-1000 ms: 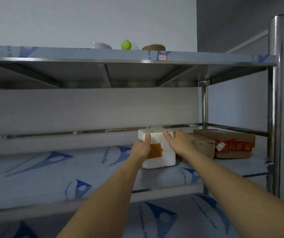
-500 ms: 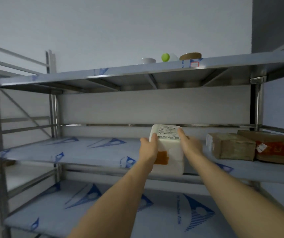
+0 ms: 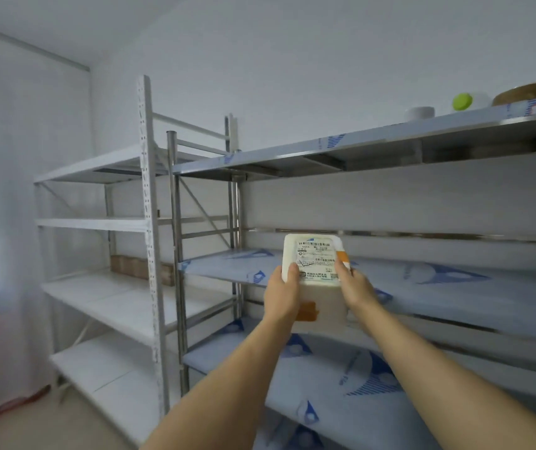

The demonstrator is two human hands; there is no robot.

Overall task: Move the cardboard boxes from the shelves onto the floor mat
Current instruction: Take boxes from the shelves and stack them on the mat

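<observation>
Your left hand (image 3: pixel 282 295) and right hand (image 3: pixel 354 287) each clasp a side of the white foam box (image 3: pixel 317 280), thumbs over its labelled top. You hold it in the air, in front of the steel rack's (image 3: pixel 390 287) middle shelf.

Both forearms are bare to the frame's lower edge, without sleeves, and the left hand (image 3: pixel 282 292) and right hand (image 3: pixel 354 287) are ungloved.

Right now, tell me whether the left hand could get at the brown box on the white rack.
Probably not yet: the left hand grips the white foam box together with the right hand, and the brown box sits behind the rack's upright post.
</observation>
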